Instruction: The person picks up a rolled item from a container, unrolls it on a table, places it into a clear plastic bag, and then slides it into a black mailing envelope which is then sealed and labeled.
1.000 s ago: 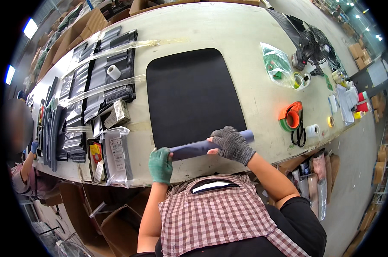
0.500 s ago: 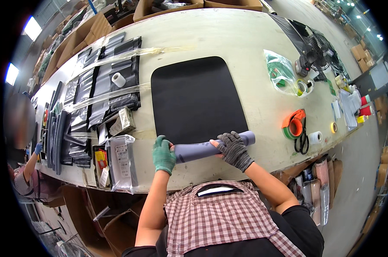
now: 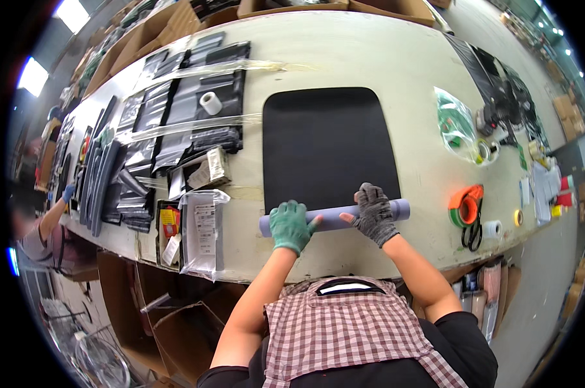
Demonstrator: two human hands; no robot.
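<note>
Head view: what occupies the centre, and where does it lie?

A black mat [image 3: 328, 149], flat on a pale table [image 3: 344, 52]; a lavender roll [image 3: 334, 218] lies across its near end.

And the hands?

The green-gloved left hand [image 3: 291, 226] rests palm down over the left part of the roll; the grey-gloved right hand [image 3: 375, 215] lies over the right part, its fingers extending past it above the black surface.

How does the grip stand?

Wide in both: fingers spread across the roll, thumbs pointing toward each other. Whether any fingertip curls beneath, I cannot tell.

What surrounds them?

Right: black-handled scissors [image 3: 475, 237] beside orange-and-green tape [image 3: 464, 210], a white reel [image 3: 493, 228] near them. Left: a plastic-lined tray [image 3: 205, 229]; beyond it, black plastic sheets [image 3: 181, 110]. Far left: a co-worker's blue-gloved hand [image 3: 68, 192].
</note>
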